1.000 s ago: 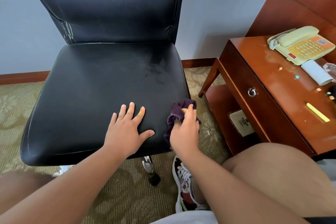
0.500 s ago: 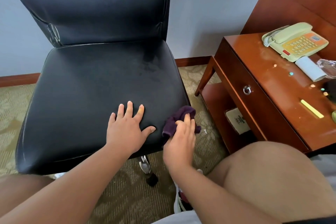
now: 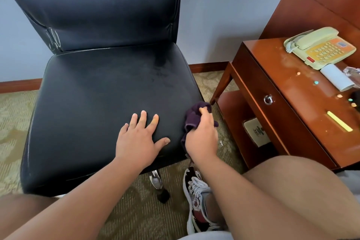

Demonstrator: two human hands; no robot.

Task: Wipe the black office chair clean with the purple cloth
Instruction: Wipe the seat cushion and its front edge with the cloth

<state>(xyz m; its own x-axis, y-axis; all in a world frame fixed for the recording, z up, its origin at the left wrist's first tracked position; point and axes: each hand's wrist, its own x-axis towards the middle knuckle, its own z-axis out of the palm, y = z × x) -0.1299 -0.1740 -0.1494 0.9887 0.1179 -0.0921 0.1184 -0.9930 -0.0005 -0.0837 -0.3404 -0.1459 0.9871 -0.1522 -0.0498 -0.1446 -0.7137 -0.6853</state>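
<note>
Still on the right edge

Slid slightly back along the side of the black office chair [image 3: 107, 93] with the purple cloth [image 3: 191, 118], right hand [image 3: 202, 139] fingers [image 3: 203, 112] clamped on it, probably in contact. Braced with the left hand [image 3: 138, 140], unmoved, flat, fingers apart. Means more edge wiped, top left to do.

One black chair [image 3: 109, 103], one purple cloth [image 3: 191, 118], two hands [image 3: 136, 140] [image 3: 202, 138] — one table [image 3: 292, 122], one telephone [image 3: 319, 48], one shoe [image 3: 196, 191]

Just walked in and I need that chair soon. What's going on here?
A person is wiping the black office chair. Their left hand lies flat on the front of the seat, while the right hand grips the purple cloth against the seat's front right edge. A dull smudged patch shows near the seat's back right corner.
</note>
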